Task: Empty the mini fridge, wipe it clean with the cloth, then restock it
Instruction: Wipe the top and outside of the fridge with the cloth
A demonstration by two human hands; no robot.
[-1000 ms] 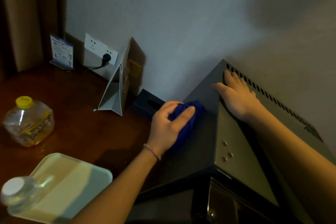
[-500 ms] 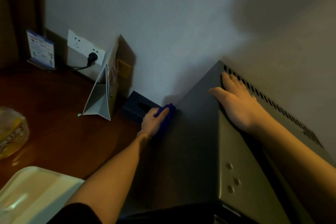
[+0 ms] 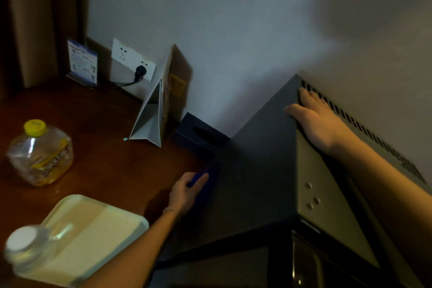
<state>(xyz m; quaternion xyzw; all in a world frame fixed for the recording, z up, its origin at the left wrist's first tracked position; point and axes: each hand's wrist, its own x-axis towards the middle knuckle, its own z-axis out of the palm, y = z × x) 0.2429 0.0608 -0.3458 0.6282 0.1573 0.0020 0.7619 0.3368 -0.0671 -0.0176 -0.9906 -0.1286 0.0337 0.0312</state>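
The dark grey mini fridge [image 3: 261,170] stands at the right on the wooden table, seen from above. My left hand [image 3: 185,190] grips a blue cloth [image 3: 207,176] low against the fridge's left side wall, near the tabletop. Flat on the fridge's top rests my right hand [image 3: 315,121], fingers straight, beside the vent slots at the back. A yellow-capped bottle [image 3: 39,154] stands on the table at the left. A white-capped bottle [image 3: 25,248] sits blurred on the pale tray [image 3: 93,231].
A folded paper bag [image 3: 154,114] and a dark tissue box [image 3: 198,135] sit against the wall left of the fridge. A wall socket with a plug [image 3: 140,72] and a small sign stand [image 3: 81,62] are further left. A curtain hangs at the far left.
My left hand and the cloth slid from the fridge's top left edge back along the side, then down and forward toward the table. The right hand stayed put.
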